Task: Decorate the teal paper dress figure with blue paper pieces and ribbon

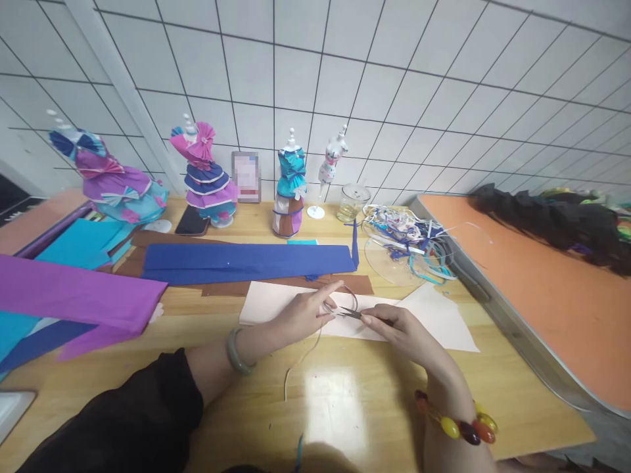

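My left hand [300, 316] is closed with its fingertips pinched on a thin cord [302, 360]. One part of the cord loops up beyond the fingers, and a pale end trails down over the table. In my right hand [401, 328] is a pair of small dark scissors [351, 314], blades pointing left at the cord by my left fingertips. My right fingers hide the scissor handles. Whether the blades touch the cord I cannot tell. Under both hands lies a sheet of pale pink folded paper [266, 303].
Beyond lie a folded blue strip [246, 259] and purple paper [89, 292]. Small dress forms stand along the wall, including a bare patterned one [331, 164]. A glass [353, 200], a heap of scraps [409, 233] and a phone [192, 222] sit at the back. An orange-topped surface [532, 295] adjoins on the right.
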`<act>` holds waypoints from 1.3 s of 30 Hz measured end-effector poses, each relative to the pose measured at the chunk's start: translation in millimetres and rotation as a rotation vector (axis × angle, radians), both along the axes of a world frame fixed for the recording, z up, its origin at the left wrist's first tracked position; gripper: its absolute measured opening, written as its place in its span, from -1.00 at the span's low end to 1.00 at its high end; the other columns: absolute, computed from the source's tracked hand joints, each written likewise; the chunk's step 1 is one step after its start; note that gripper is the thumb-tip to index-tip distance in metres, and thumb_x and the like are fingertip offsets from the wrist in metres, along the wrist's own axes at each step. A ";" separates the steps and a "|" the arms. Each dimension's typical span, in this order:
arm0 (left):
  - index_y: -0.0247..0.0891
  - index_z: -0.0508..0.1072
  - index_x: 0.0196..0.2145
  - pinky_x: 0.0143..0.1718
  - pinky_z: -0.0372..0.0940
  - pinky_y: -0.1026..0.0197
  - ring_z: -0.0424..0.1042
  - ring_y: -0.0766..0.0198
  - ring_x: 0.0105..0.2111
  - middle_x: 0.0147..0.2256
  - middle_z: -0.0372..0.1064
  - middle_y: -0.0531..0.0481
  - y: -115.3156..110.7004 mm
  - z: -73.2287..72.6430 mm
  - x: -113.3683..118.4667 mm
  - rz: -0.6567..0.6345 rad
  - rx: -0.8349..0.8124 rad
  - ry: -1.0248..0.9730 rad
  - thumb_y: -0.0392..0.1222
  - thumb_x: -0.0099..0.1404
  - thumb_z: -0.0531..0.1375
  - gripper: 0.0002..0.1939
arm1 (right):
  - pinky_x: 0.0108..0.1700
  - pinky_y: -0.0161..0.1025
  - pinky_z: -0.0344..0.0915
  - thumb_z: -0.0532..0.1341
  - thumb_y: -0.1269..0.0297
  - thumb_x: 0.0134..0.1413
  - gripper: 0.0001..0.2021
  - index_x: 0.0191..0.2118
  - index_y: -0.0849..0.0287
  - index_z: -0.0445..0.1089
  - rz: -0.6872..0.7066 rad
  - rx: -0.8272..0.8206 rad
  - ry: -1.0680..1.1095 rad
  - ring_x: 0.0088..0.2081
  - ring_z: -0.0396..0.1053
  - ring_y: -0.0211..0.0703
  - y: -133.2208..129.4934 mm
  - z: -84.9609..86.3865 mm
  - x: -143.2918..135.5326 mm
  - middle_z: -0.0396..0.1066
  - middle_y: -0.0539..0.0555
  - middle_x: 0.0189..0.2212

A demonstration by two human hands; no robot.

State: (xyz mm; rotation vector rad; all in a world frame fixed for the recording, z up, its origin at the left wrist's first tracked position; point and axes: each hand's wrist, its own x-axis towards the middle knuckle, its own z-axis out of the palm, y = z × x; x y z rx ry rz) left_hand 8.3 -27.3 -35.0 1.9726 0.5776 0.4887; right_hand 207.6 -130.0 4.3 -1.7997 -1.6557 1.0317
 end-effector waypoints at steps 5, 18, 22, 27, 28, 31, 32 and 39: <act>-0.09 0.04 0.17 -0.34 0.22 0.33 0.31 0.40 -0.42 -0.34 0.37 0.07 1.5 -5.1 2.1 0.006 0.020 0.018 -0.25 0.19 0.10 -0.40 | -0.31 -0.27 0.23 0.06 -0.01 0.07 -0.61 -0.32 0.20 0.47 -0.044 0.022 -0.005 -0.33 0.34 -0.11 -3.3 8.0 4.3 0.46 0.08 -0.37; -0.10 0.06 0.18 -0.28 0.25 0.26 0.37 0.35 -0.41 -0.24 0.43 -0.01 -4.9 1.2 -4.7 -0.021 0.114 0.020 -0.31 0.17 0.07 -0.39 | -0.33 -0.18 0.23 -0.01 -0.04 0.07 -0.53 -0.20 0.21 0.47 -0.486 -0.006 -0.516 -0.27 0.42 0.09 1.4 -31.9 54.3 0.50 0.23 -0.31; -0.13 0.18 0.09 -0.44 0.24 0.32 0.33 0.41 -0.48 -0.23 0.39 -0.05 -6.7 5.2 -3.1 0.005 -0.159 -0.082 -0.27 0.15 0.09 -0.48 | -0.34 -0.17 0.22 0.01 0.03 0.07 -0.55 -0.10 0.23 0.41 -0.493 0.031 -0.669 -0.24 0.40 0.11 0.7 -42.7 51.8 0.47 0.27 -0.25; -0.27 0.26 -0.03 -0.61 0.18 0.36 0.30 0.44 -0.56 -0.22 0.35 -0.13 -2.1 5.0 0.3 -0.041 -0.555 -0.216 -0.18 0.11 0.17 -0.56 | -0.36 -0.14 0.22 0.01 0.06 0.10 -0.60 -0.18 0.21 0.44 -0.456 0.109 -0.813 -0.35 0.39 0.05 -2.9 -47.2 49.0 0.45 0.25 -0.39; -0.28 0.27 -0.05 -0.62 0.17 0.36 0.30 0.45 -0.57 -0.22 0.35 -0.13 -1.3 5.0 0.3 -0.044 -0.590 -0.229 -0.17 0.09 0.18 -0.56 | -0.34 -0.12 0.22 0.02 0.07 0.10 -0.62 -0.22 0.21 0.46 -0.457 0.166 -0.847 -0.36 0.37 0.04 -2.6 -46.5 47.2 0.44 0.26 -0.41; -0.30 0.31 -0.08 -0.60 0.17 0.35 0.29 0.45 -0.55 -0.20 0.35 -0.15 -0.6 6.6 -0.5 -0.055 -0.667 -0.247 -0.18 0.07 0.21 -0.58 | -0.23 -0.04 0.22 0.08 0.11 0.08 -0.68 -0.26 0.21 0.46 -0.471 0.450 -0.851 -0.27 0.33 0.07 1.7 -39.9 33.6 0.40 0.27 -0.34; -0.30 0.33 -0.09 -0.59 0.17 0.35 0.28 0.46 -0.55 -0.21 0.35 -0.15 -0.9 7.6 -0.9 -0.055 -0.688 -0.252 -0.19 0.06 0.21 -0.58 | -0.19 -0.02 0.22 0.09 0.13 0.09 -0.71 -0.24 0.20 0.45 -0.452 0.556 -0.795 -0.22 0.31 0.06 4.0 -36.3 25.9 0.39 0.26 -0.29; -0.30 0.41 -0.17 -0.59 0.09 0.37 0.19 0.52 -0.56 -0.26 0.31 -0.07 -0.5 11.6 -0.2 -0.058 -0.842 -0.322 -0.28 0.01 0.22 -0.64 | -0.18 -0.04 0.23 0.15 0.32 0.08 -0.82 -0.16 0.09 0.32 -0.068 0.846 -0.499 -0.17 0.28 -0.01 14.0 -13.7 -29.6 0.34 0.15 -0.24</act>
